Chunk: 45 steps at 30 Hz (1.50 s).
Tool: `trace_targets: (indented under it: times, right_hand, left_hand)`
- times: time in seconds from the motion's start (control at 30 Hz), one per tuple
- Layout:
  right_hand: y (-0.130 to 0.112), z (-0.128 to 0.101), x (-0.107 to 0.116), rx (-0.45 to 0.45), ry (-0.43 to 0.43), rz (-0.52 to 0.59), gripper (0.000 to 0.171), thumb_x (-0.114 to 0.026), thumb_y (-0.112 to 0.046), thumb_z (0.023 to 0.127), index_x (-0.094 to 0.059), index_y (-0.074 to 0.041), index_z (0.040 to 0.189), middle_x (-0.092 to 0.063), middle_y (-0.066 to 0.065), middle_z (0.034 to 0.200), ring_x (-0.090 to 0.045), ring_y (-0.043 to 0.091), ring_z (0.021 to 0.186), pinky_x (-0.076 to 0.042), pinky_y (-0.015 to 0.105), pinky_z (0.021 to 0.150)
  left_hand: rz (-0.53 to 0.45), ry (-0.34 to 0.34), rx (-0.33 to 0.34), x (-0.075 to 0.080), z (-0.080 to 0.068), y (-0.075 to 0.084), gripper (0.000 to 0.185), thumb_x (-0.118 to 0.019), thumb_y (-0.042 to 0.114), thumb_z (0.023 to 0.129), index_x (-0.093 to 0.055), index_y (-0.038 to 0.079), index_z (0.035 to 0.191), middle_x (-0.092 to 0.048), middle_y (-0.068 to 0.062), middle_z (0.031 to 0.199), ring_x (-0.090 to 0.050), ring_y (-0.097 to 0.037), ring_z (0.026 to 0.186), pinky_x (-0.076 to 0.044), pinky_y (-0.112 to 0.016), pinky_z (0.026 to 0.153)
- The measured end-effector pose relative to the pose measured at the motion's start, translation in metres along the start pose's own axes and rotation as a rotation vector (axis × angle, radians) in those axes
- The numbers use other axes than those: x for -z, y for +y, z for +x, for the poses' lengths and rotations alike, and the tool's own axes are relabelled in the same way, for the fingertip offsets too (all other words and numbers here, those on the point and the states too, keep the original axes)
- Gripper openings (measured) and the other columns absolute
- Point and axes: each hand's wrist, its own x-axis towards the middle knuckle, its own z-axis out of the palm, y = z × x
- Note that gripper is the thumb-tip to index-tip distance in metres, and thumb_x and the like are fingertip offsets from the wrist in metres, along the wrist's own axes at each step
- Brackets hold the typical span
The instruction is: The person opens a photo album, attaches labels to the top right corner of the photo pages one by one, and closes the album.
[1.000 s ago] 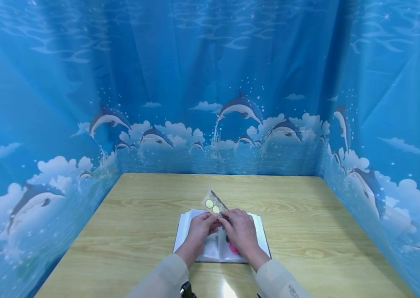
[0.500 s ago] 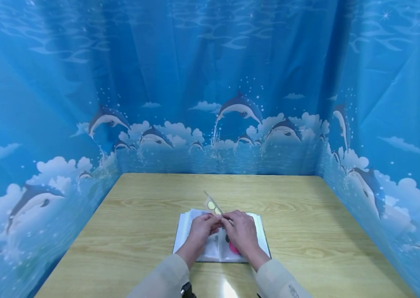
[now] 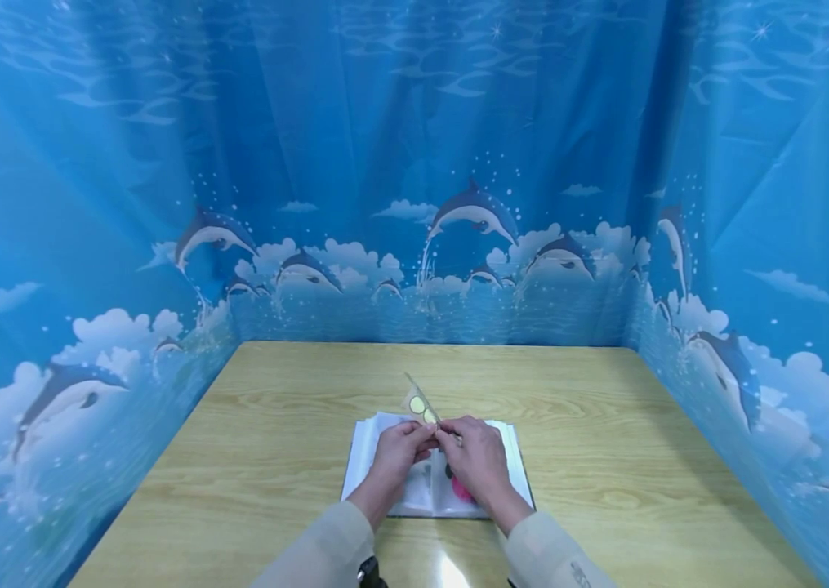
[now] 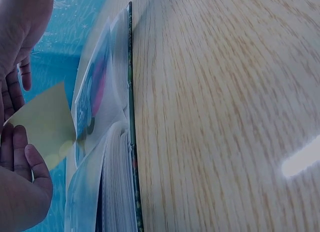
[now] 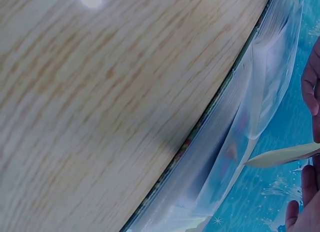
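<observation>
Above an open album (image 3: 416, 500) with clear plastic pockets, both hands pinch a thin card (image 3: 417, 405) with pale yellow circles on it. The left hand (image 3: 395, 454) grips its near end from the left, thumb and fingertips together. Close beside it, the right hand (image 3: 479, 459) pinches the card from the right. In the left wrist view the card (image 4: 47, 124) looks plain pale yellow and slightly bowed, its lower edge close to the pockets. The right wrist view shows the card (image 5: 282, 156) nearly edge-on. A pink picture (image 3: 461, 488) lies in the right page, partly hidden by the right hand.
The album lies on a wood-grain table (image 3: 274, 441), near its front. A blue curtain (image 3: 399, 147) printed with dolphins surrounds the table at the back and both sides. A bright reflection (image 3: 449, 567) shows on the tabletop in front of the album.
The card has turned from showing more of its face to a narrower, more edge-on angle, mostly in the first half second. Both hands stay almost in place over the album.
</observation>
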Motion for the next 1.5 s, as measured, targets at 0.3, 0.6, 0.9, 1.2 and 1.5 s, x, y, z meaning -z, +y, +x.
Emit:
trace_targets:
  times: [0.3,0.6,0.9,1.2,1.5]
  right_hand:
    - [0.002,0.001,-0.002,0.029,0.019,-0.018,0.011,-0.077,-0.021,0.085,-0.079,-0.013,0.093,-0.076,0.001,0.089,-0.071,0.022,0.085,-0.051,0.046,0.083]
    - [0.004,-0.001,-0.002,0.065,0.056,-0.009,0.010,-0.077,-0.015,0.083,-0.079,-0.012,0.092,-0.076,0.002,0.089,-0.071,0.023,0.083,-0.051,0.046,0.079]
    - [0.004,-0.001,0.000,0.006,0.026,0.030,0.008,-0.072,-0.010,0.086,-0.078,-0.014,0.090,-0.075,0.001,0.088,-0.071,0.024,0.083,-0.053,0.044,0.077]
    - [0.002,0.000,0.000,-0.081,-0.049,0.066,0.015,-0.074,-0.027,0.089,-0.079,-0.016,0.098,-0.075,-0.001,0.092,-0.069,0.023,0.091,-0.051,0.047,0.086]
    - [0.001,0.000,-0.001,-0.053,-0.020,0.055,0.014,-0.077,-0.024,0.086,-0.078,-0.014,0.097,-0.075,0.002,0.094,-0.070,0.025,0.090,-0.050,0.049,0.088]
  left_hand:
    - [0.012,0.016,0.007,-0.001,0.000,-0.003,0.019,-0.069,0.016,0.091,-0.072,-0.002,0.098,-0.075,-0.012,0.091,-0.071,-0.014,0.079,-0.057,-0.036,0.082]
    - [0.011,0.011,0.003,0.000,0.002,-0.006,0.020,-0.069,0.015,0.092,-0.072,-0.004,0.098,-0.075,-0.014,0.093,-0.072,-0.018,0.084,-0.056,-0.040,0.084]
    - [0.027,0.016,0.017,0.000,0.001,-0.005,0.021,-0.069,0.014,0.091,-0.071,-0.004,0.103,-0.075,-0.012,0.092,-0.070,-0.014,0.083,-0.055,-0.032,0.079]
    - [0.028,0.016,-0.007,0.000,-0.001,-0.001,0.027,-0.066,0.015,0.093,-0.069,-0.006,0.108,-0.074,-0.015,0.096,-0.071,-0.017,0.084,-0.056,-0.039,0.082]
    - [0.023,0.031,-0.007,-0.002,-0.002,0.004,0.028,-0.065,0.015,0.094,-0.067,-0.009,0.108,-0.074,-0.017,0.092,-0.071,-0.016,0.079,-0.057,-0.038,0.081]
